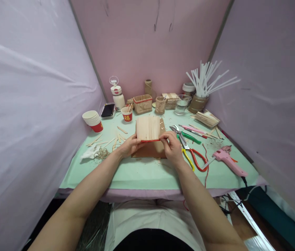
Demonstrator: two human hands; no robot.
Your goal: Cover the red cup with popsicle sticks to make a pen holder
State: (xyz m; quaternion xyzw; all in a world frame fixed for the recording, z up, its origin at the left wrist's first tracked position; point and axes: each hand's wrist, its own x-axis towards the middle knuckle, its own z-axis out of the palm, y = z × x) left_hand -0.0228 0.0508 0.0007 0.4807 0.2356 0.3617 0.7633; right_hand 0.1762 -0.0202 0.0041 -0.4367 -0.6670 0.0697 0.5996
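Between my hands is a panel of pale wooden sticks (148,128), tilted up, with a red cord along its near edge. My left hand (130,145) grips the panel's left near corner, its fingers partly hidden underneath. At the right near corner, my right hand (171,144) pinches the edge where the red cord runs. Below the panel a brown board (149,150) lies on the table. To the right of my right hand are green-handled pliers (190,137) and red-handled scissors (198,159). A loose red cord (207,167) hangs over the table's front edge.
A pink glue gun (229,162) lies at the right, its cable trailing off the edge. Stacked paper cups (93,121), a small box (142,104), a cup of water (181,104) and a pot of white glue sticks (199,103) stand farther back. Twine (102,153) lies left.
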